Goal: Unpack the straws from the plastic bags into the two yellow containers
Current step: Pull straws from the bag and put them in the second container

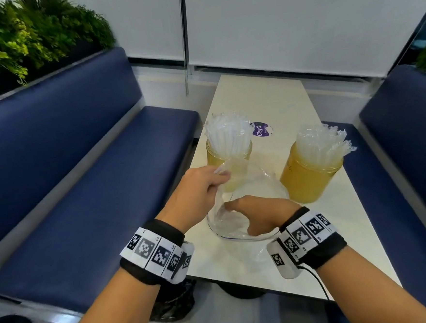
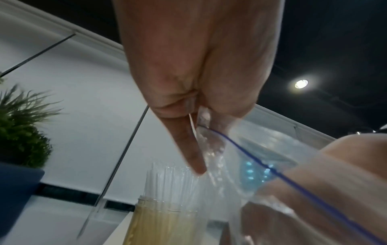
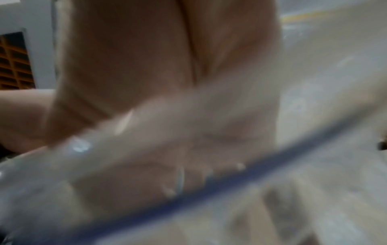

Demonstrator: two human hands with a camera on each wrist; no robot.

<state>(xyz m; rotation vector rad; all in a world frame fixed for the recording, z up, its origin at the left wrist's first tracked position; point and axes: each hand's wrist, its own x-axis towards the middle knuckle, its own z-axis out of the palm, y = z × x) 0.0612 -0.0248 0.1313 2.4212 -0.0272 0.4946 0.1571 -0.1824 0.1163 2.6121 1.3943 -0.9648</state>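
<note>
Two yellow containers stand on the cream table (image 1: 260, 100), both packed with clear straws. The left container (image 1: 232, 165) holds one straw bundle (image 1: 227, 135), and the right container (image 1: 306, 182) holds another (image 1: 321, 141). A clear plastic bag (image 1: 256, 183) with a blue line at its mouth (image 2: 247, 152) lies in front of them. It looks empty. My left hand (image 1: 220, 176) pinches the bag's upper edge (image 2: 201, 122) and lifts it. My right hand (image 1: 246, 217) reaches into the bag's mouth. In the blurred right wrist view its fingers (image 3: 182, 179) show only through the plastic.
Blue padded benches (image 1: 88, 190) flank the table on both sides. A purple sticker (image 1: 261, 129) lies on the table behind the containers. A black bag (image 1: 174, 302) sits on the floor under the table's near edge. Green plants (image 1: 26, 35) stand behind the left bench.
</note>
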